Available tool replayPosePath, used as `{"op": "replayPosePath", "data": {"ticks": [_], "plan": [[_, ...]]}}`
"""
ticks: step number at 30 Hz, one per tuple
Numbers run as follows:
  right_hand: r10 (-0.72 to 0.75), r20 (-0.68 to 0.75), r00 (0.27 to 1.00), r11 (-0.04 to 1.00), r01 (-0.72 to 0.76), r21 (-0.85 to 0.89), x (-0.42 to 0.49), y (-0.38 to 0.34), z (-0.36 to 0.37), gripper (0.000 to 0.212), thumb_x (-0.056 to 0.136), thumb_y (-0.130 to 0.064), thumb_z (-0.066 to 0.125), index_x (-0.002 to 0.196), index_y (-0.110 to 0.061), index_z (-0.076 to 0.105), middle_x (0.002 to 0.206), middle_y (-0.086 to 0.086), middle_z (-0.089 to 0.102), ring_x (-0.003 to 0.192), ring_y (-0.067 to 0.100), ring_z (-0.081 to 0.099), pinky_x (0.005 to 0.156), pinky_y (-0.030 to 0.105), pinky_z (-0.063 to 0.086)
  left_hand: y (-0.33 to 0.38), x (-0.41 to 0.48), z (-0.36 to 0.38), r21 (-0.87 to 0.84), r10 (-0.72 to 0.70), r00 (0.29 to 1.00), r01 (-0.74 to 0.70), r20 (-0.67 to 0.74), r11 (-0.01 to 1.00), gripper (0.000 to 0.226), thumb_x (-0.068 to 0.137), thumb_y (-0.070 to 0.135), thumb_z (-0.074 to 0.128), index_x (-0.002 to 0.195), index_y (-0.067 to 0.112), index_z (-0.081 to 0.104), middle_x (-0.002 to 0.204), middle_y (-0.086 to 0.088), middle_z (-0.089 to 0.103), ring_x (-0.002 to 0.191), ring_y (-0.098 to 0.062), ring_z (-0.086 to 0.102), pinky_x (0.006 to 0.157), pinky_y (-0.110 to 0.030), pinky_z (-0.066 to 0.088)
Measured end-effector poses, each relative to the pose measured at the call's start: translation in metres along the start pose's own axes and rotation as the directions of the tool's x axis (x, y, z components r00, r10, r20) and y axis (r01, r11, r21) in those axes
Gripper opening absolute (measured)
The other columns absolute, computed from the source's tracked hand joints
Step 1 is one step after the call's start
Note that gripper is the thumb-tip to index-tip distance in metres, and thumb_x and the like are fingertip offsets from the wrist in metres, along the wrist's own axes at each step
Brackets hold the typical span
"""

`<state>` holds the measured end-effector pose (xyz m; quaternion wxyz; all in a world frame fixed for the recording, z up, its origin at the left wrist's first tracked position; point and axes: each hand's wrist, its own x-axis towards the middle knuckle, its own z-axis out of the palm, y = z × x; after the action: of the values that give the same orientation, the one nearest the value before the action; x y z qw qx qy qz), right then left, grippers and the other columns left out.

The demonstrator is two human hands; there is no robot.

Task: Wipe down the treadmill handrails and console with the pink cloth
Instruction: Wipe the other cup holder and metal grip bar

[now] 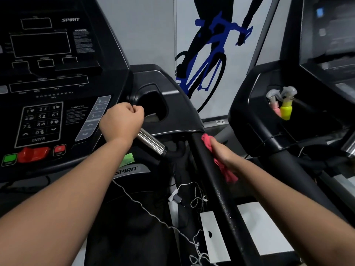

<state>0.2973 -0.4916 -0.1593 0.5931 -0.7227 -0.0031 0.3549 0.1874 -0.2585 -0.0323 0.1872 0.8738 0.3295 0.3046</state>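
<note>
Hands worked apart on the treadmill. The right hand (pixel 223 152) gripped the pink cloth (pixel 227 173), its fingers wrapped over the bunched fabric and pressing it to the black right handrail (pixel 221 198), just below the corner of the console (pixel 57 73); one end of the cloth stuck out above the knuckles and the other hung below the wrist. The left hand (pixel 122 121) was curled into a fist round the upper end of the chrome grip bar (pixel 151 144), beside the keypad and in front of the empty-looking cup holder (pixel 153 106). A thin white cord (pixel 146 210) trailed below the forearms. On the neighbouring machine to the right, a yellow spray bottle (pixel 286 110) and a pink spray bottle (pixel 275 110) stood together in a tray, and a cyclist mural (pixel 207 54) covered the wall behind.
</note>
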Motion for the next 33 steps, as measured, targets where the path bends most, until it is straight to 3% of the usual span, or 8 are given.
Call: {"op": "replayPosePath", "data": {"ticks": [4,9,13,16,20,23,27,33], "plan": [[-0.224,-0.132,0.966,0.865,0.135,-0.483,-0.013,-0.047,0.021,0.033,0.085,-0.049,0.039,0.074,-0.019,0.045,0.073,0.002,0.054,0.065,0.023,0.056,0.058,0.026,0.043,0.003,-0.001,0.001,-0.002,-0.017,1.0,0.017,-0.006,1.0,0.036,0.083,0.03,0.046,0.051,0.016,0.039,0.048,0.001,0.036,0.047,-0.022,0.038,0.048,-0.026,0.027],[-0.345,-0.32,0.882,0.738,0.044,-0.674,-0.001,-0.05,0.048,0.04,0.083,-0.047,0.037,0.097,-0.013,0.054,0.091,0.008,0.054,0.087,0.031,0.055,0.071,0.035,0.036,0.006,0.0,-0.001,0.016,-0.045,0.999,0.045,-0.002,0.999,0.038,0.085,0.029,0.046,0.05,0.017,0.037,0.048,0.001,0.036,0.044,-0.019,0.035,0.046,-0.025,0.026],[-0.353,-0.35,0.868,0.536,-0.119,-0.836,-0.017,-0.039,0.071,0.071,0.086,-0.048,0.05,0.135,0.0,0.032,0.122,0.018,0.051,0.111,0.036,0.055,0.084,0.044,0.046,0.006,-0.001,-0.002,0.033,-0.054,0.999,0.054,0.006,0.998,0.037,0.085,0.028,0.045,0.05,0.017,0.038,0.049,0.001,0.038,0.045,-0.019,0.037,0.046,-0.025,0.026],[-0.398,-0.367,0.841,0.321,-0.247,-0.914,-0.044,-0.023,0.09,0.051,0.087,-0.004,0.028,0.134,-0.004,0.047,0.112,0.031,0.059,0.09,0.043,0.064,0.074,0.05,0.053,0.005,-0.002,-0.003,0.039,-0.049,0.999,0.048,0.019,0.998,0.036,0.085,0.028,0.045,0.052,0.016,0.04,0.049,0.001,0.039,0.046,-0.02,0.039,0.046,-0.025,0.026],[-0.348,-0.342,0.873,0.105,-0.327,-0.939,-0.068,0.008,0.089,0.057,0.078,0.0,0.025,0.112,-0.009,0.069,0.092,0.037,0.064,0.064,0.051,0.062,0.053,0.055,0.052,0.004,-0.003,-0.002,0.043,-0.044,0.999,0.043,0.025,0.998,0.035,0.085,0.027,0.045,0.053,0.017,0.04,0.049,0.002,0.039,0.045,-0.019,0.037,0.045,-0.025,0.026],[-0.324,-0.307,0.895,0.248,-0.232,-0.94,-0.068,0.003,0.081,0.051,0.097,-0.013,0.03,0.144,0.005,0.02,0.127,0.043,0.04,0.104,0.053,0.054,0.083,0.06,0.049,0.003,-0.002,-0.001,0.036,-0.033,0.999,0.033,0.016,0.999,0.036,0.085,0.027,0.045,0.052,0.016,0.038,0.049,0.002,0.037,0.044,-0.018,0.035,0.045,-0.026,0.026],[-0.331,-0.335,0.882,0.431,-0.174,-0.886,-0.009,-0.025,0.07,0.069,0.087,-0.041,0.052,0.135,0.006,0.031,0.129,0.027,0.046,0.113,0.043,0.052,0.085,0.053,0.05,0.004,-0.001,0.0,0.035,-0.036,0.999,0.036,0.005,0.999,0.035,0.085,0.028,0.045,0.052,0.016,0.038,0.049,0.001,0.036,0.045,-0.018,0.034,0.047,-0.026,0.027],[-0.355,-0.39,0.85,0.222,-0.328,-0.918,-0.017,-0.043,0.101,0.048,0.098,-0.006,0.029,0.14,0.014,0.017,0.137,0.038,0.032,0.114,0.056,0.045,0.088,0.071,0.036,0.004,-0.001,-0.001,0.037,-0.037,0.999,0.037,0.001,0.999,0.036,0.086,0.028,0.045,0.053,0.016,0.039,0.05,0.0,0.037,0.047,-0.02,0.036,0.047,-0.027,0.027]]}}
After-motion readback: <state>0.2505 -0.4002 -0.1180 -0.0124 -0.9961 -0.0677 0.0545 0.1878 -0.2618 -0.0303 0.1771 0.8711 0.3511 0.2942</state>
